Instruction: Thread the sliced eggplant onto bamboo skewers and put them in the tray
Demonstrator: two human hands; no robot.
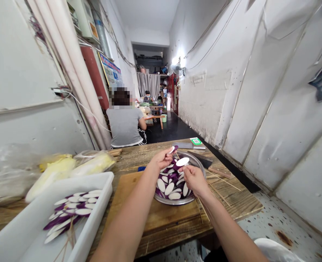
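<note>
Centrally, an upper eggplant slice [172, 149] is pinched in the fingertips of the left hand [162, 159], at the far end of a thin stick [177, 155]. A lower eggplant slice [182, 162], white face up, lies just above the closed fingers of the right hand [195, 178], which grip at its near edge; whether they also clamp the stick is hidden. The hands are apart but near each other, the left slightly farther forward. The step in hand appears to be the joining of slice and stick. The next move, by judgement, calls for the stick's point to be lined up with the flesh, a steady grip on each side, and fingertips clear of the point; a thin slice could split if pushed off-centre.

Directly beneath the hands is a metal bowl [174, 202] of loose slices [169, 188], partly over a wooden board [128, 193]. To the right of the right hand lie spare sticks [223, 197]; beyond it, a dark-bladed knife [200, 159] and, farther forward, a pale-bladed knife [181, 145]. Well to the left of the left hand, a white tray [109, 178] holds slices on sticks [76, 205]. Beyond the left hand, past the table [248, 203], a person in grey [127, 125] sits facing away.
</note>
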